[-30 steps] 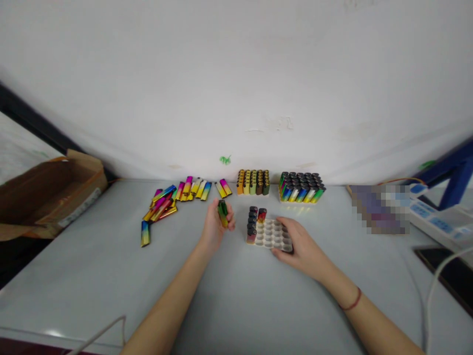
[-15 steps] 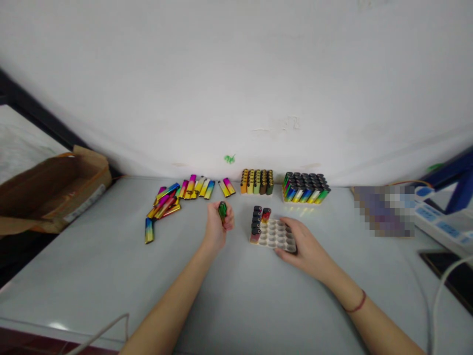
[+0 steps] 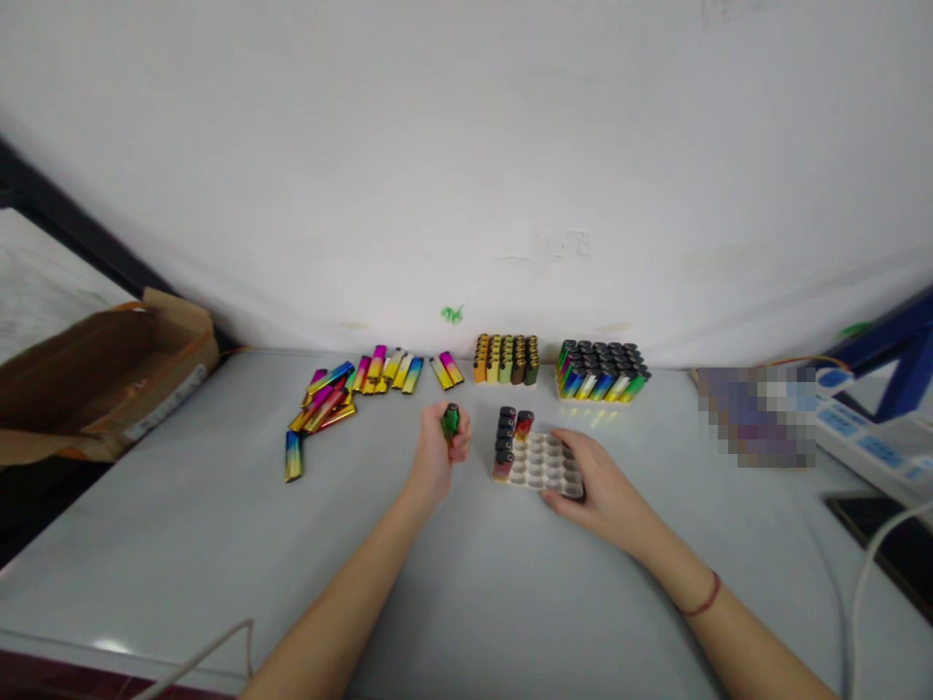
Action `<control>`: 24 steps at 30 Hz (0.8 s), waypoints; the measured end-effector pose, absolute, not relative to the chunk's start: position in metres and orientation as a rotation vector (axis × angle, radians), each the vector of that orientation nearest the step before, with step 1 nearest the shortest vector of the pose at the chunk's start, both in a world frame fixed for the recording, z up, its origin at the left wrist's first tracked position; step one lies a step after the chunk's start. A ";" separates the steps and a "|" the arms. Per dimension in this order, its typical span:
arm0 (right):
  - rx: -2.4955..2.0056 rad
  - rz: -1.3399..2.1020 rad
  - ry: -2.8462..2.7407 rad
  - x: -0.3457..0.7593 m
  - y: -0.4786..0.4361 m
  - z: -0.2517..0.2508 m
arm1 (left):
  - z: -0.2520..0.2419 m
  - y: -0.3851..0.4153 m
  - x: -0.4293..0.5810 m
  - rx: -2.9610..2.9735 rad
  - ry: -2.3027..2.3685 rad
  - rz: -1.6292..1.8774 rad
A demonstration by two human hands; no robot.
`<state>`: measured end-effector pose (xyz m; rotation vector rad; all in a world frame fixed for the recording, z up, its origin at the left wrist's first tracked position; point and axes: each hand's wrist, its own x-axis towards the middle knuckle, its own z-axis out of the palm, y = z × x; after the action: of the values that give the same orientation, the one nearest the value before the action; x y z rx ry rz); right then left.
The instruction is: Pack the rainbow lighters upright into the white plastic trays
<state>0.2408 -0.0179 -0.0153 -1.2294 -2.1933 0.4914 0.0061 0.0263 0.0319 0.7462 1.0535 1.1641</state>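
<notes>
The left hand [image 3: 435, 449] has its fingers curled closed around a shiny green plastic lighter [image 3: 451, 420], its top poking out above them. The fingers of the right hand [image 3: 598, 486] are spread moderately wide, thumb at the near corner and fingertips at the far one, clasping the right end of a pale, shallow tray with round cells [image 3: 537, 459]. At the tray's other end, nearer the left fingers, stands a row of black-topped lighters [image 3: 505, 439], with a single red-and-gold lighter [image 3: 524, 425] next to its far end. Left of the left fingers lies a loose heap of metallic multicoloured lighters [image 3: 325, 399]. Beyond the fingers of both hands, a block of upright gold-topped lighters [image 3: 505, 362] sits beside a block of upright black-topped rainbow lighters [image 3: 604, 371]. Far left of the left fingers, a brown cardboard box [image 3: 175, 340] bears a white label [image 3: 167, 401], its print too blurred to read; no brand can be made out on the lighters.
</notes>
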 end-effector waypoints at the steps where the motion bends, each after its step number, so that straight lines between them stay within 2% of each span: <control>1: -1.227 0.488 -2.194 0.241 -0.018 -0.016 | 0.032 0.025 0.007 0.761 1.049 1.156; 15: -1.223 0.482 -2.191 0.240 -0.018 -0.016 | 0.041 0.017 0.016 0.791 1.041 1.151; 24: -1.226 0.533 -2.154 0.239 -0.018 -0.013 | 0.036 0.026 0.011 0.793 0.941 1.329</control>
<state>0.2393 -0.0177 -0.0128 -1.2258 -2.1542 0.5333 0.0107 0.0259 0.0359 0.7927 0.9412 1.3286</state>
